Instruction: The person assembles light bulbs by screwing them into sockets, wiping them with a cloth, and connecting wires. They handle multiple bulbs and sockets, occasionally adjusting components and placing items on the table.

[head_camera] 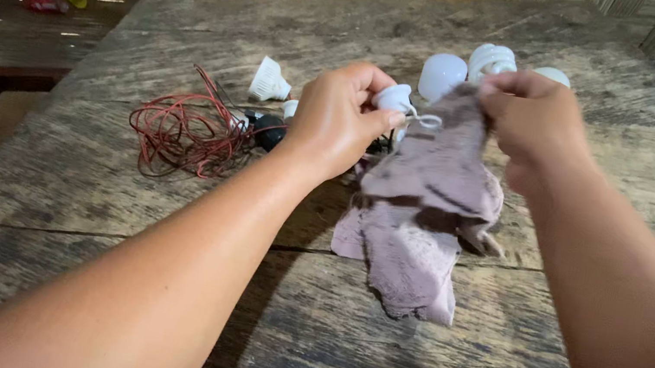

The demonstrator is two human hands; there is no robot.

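Head view over a weathered wooden desk [84,172]: a small white light bulb [395,97] sits pinched in the left hand [338,120], fingers closed around its body with the thin wire loop at its end poking out toward a pale mauve cloth [419,216]. The right hand [530,124] grips the cloth's top edge, fingers shut on the fabric, the rest hanging down to the desk. Wiping well here seems to call for a steady hold on the bulb and light pressure near that wire. Just behind lie more white bulbs [441,75], a spiral one [492,59] and a loose one [269,81]. A tangle of red wire [183,130] with black fittings [268,131] crowds the left hand's side.
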